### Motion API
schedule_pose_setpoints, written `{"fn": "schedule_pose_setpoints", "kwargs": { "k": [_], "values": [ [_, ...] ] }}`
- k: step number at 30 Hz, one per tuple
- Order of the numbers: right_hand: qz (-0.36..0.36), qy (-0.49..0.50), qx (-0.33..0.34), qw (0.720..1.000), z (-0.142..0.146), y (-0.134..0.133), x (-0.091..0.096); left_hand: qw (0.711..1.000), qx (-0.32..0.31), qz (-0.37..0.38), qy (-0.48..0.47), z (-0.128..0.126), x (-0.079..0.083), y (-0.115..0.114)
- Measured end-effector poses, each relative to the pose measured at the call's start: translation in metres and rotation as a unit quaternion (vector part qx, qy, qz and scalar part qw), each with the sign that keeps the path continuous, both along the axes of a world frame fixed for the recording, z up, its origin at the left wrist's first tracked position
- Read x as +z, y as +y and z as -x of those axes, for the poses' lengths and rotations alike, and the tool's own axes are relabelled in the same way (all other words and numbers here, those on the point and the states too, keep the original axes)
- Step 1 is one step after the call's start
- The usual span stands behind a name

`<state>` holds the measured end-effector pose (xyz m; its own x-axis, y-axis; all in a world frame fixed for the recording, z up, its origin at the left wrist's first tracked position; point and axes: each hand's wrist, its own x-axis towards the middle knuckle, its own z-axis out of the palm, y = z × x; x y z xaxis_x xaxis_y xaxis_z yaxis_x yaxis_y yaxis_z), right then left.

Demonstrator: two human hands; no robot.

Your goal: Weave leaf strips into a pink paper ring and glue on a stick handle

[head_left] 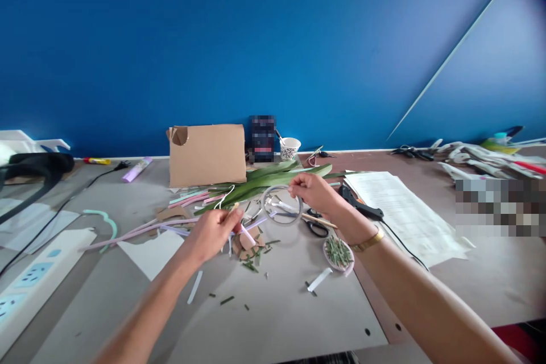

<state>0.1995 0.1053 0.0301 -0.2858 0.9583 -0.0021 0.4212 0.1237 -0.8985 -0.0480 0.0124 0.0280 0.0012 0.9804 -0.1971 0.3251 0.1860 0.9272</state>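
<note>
My right hand [313,192] pinches the top right of a grey ring [281,205] and holds it upright above the table. My left hand [213,231] is closed on thin paper strips and a white string [226,197] that loops up from it. Long green leaves [273,177] lie behind the ring. Black scissors [316,226] lie under my right wrist, with a thin wooden stick [319,220] across them. A small oval piece covered in green bits [338,253] sits below my right forearm. Green cuttings and paper scraps [251,250] are scattered near my left hand.
A brown cardboard piece [207,153] stands at the back, beside a dark box [261,137] and a paper cup [290,148]. A black glue gun [360,206] and white printed sheets [405,213] lie to the right. A white power strip [36,278] and cables lie to the left.
</note>
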Motion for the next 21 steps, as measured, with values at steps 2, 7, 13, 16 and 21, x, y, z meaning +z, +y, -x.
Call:
{"fn": "schedule_pose_setpoints", "kwargs": {
  "k": [2, 7, 13, 16, 21],
  "values": [
    [0.029, -0.008, 0.052, 0.998, -0.010, 0.001, 0.003, 1.000, -0.014, 0.010, -0.012, 0.005, 0.003, -0.002],
    [0.059, -0.015, 0.105, 0.993, -0.028, 0.002, 0.007, 0.989, -0.100, 0.066, -0.084, 0.010, 0.013, -0.008],
    [-0.020, 0.011, 0.016, 1.000, -0.031, 0.006, 0.005, 0.964, -0.140, 0.127, -0.189, 0.010, 0.011, -0.019],
    [-0.054, 0.046, -0.069, 0.995, -0.044, 0.015, 0.005, 0.958, -0.144, 0.152, -0.197, 0.016, 0.005, -0.024],
    [-0.052, 0.117, -0.150, 0.980, -0.072, 0.029, 0.012, 0.978, -0.121, 0.123, -0.115, 0.016, 0.002, -0.027]
  ]
}}
